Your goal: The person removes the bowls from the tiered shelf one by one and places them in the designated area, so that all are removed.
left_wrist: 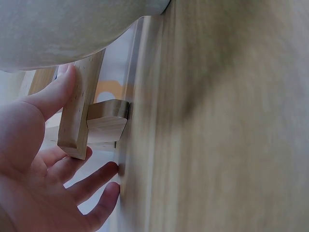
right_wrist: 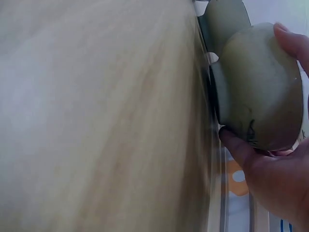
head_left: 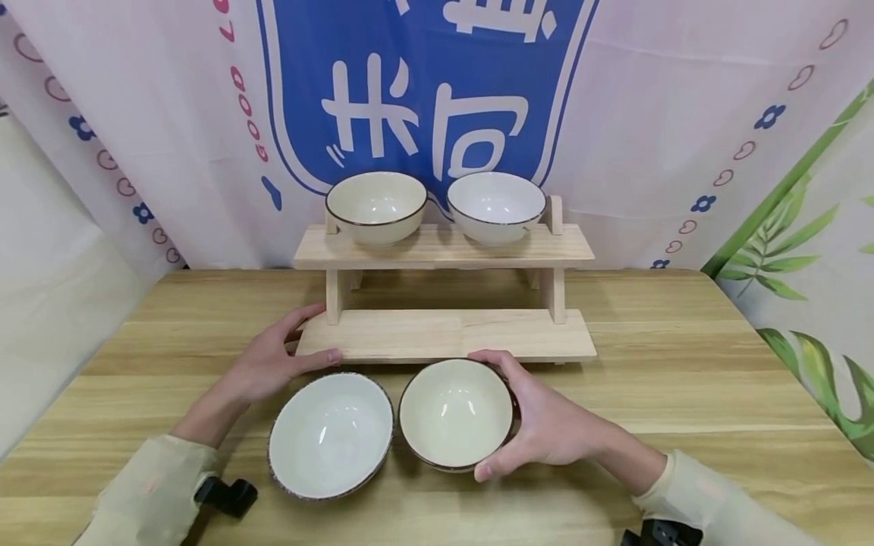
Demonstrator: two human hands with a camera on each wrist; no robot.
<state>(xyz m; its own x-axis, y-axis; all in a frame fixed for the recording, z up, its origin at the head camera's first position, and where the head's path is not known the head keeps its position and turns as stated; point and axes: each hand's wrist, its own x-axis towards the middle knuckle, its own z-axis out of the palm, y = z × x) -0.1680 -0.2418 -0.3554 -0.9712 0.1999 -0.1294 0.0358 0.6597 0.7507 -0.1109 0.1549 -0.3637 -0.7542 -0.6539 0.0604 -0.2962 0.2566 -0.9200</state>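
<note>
A two-tier wooden rack [head_left: 447, 334] stands on the table. My left hand [head_left: 273, 364] grips the left end of its lower shelf, thumb at the front edge; in the left wrist view the hand [left_wrist: 43, 159] has its thumb on one side of the board [left_wrist: 79, 106] and fingers on the other. A cream bowl with a dark rim [head_left: 456, 413] sits before the rack. My right hand [head_left: 546, 425] holds its right side, thumb in front, fingers behind. In the right wrist view the hand [right_wrist: 280, 174] is around the bowl [right_wrist: 263, 87]. A white bowl [head_left: 331, 436] is left of it.
On the upper shelf stand a cream bowl [head_left: 377, 206] at the left and a white bowl [head_left: 496, 206] at the right. Behind the table [head_left: 683, 379] hangs a printed cloth [head_left: 628, 114]. Dark wrist devices are at both sleeves.
</note>
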